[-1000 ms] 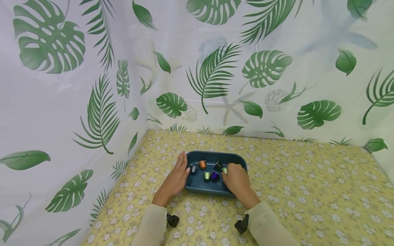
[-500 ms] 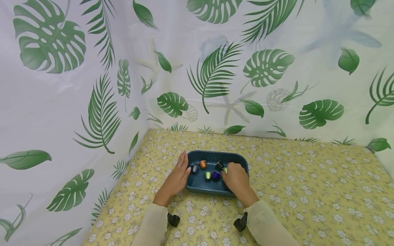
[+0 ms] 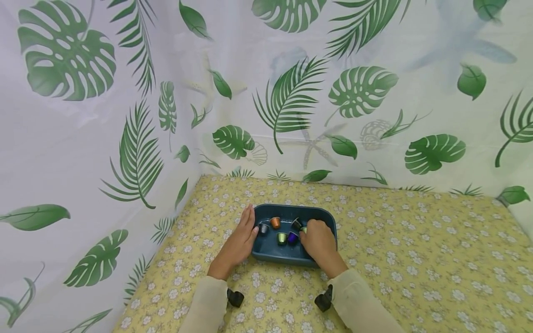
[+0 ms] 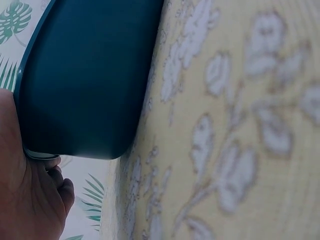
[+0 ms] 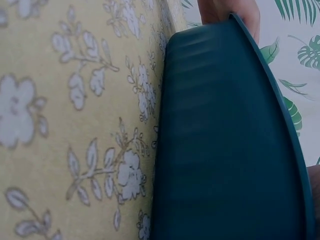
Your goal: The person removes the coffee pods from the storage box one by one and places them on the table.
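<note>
Since a second ago almost nothing has moved: both hands stay at the dark blue tray [image 3: 291,257], and only the right hand [image 3: 318,243] has drawn very slightly toward the person. The tray sits on the yellow flowered cloth [image 3: 416,259], between the two hands, its near wall facing the sleeves. Inside it, just ahead of the right hand's knuckles, lie small capsules: an orange one [image 3: 275,222], a green one [image 3: 281,238], a purple one [image 3: 292,237], a dark one [image 3: 263,228] by the left thumb, another dark one [image 3: 296,224] and a pale green one [image 3: 304,229] half hidden under the right fingers. The left hand [image 3: 238,240] lies flat against the tray's left wall, fingers straight and together, thumb hooked over the rim. The right hand arches over the tray's right half, fingers curled down among the capsules; whether they pinch one cannot be told. To the right of the right hand the cloth runs wide and free; left of the left hand the leaf-printed curtain [image 3: 104,138] stands near, and beyond the tray's far rim a strip of cloth reaches the curtain's back wall.
</note>
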The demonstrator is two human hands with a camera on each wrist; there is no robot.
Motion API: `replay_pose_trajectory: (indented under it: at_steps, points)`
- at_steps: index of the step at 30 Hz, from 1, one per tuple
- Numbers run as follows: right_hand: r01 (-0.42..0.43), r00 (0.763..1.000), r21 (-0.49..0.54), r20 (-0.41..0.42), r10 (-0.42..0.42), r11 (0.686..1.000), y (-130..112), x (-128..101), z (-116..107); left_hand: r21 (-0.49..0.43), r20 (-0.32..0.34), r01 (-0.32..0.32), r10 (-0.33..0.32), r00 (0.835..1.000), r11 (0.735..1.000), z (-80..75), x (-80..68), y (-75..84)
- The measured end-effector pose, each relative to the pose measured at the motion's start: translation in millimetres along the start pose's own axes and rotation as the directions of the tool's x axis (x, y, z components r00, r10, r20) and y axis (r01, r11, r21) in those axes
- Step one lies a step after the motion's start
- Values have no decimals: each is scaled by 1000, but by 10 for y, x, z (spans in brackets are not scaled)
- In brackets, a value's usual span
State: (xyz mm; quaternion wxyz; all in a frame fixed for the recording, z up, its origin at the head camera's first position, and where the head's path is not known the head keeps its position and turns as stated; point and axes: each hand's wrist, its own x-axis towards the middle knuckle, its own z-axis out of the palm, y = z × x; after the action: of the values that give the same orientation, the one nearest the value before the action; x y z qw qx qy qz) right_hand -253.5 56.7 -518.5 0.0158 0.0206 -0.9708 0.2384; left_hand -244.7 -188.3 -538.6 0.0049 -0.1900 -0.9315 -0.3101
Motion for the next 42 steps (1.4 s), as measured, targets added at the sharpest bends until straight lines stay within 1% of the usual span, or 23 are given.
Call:
replay_pose_trajectory:
  at_steps: [9, 17, 26, 30, 35, 39, 42]
  points:
    - [23, 999, 10, -47, -23, 1000, 7, 9, 14, 18, -3, 5, -5, 1000, 1000, 7, 7, 11]
    - [8, 1000, 18, -16, -7, 1000, 10, 23, 11, 15, -5, -10, 10, 1000, 1000, 18, 13, -4]
    - [26, 1000, 21, -4, -26, 999, 9, 4, -3, 7, -9, -10, 10, 1000, 1000, 31, 24, -9]
    - [36, 999, 22, 4, -36, 999, 3, -12, -28, 3, -6, 2, -2, 1000, 1000, 31, 18, -2]
    - [58, 998, 31, 1, -58, 998, -17, -61, -78, -4, -9, 16, -16, 1000, 1000, 25, 5, 6]
    - [62, 998, 63, -5, -62, 996, -22, -94, -103, -2, -12, 15, -15, 1000, 1000, 22, -10, -9]
    - [76, 997, 80, -18, -75, 994, 25, -104, -138, 10, -15, 8, -8, 1000, 1000, 28, 21, 16]
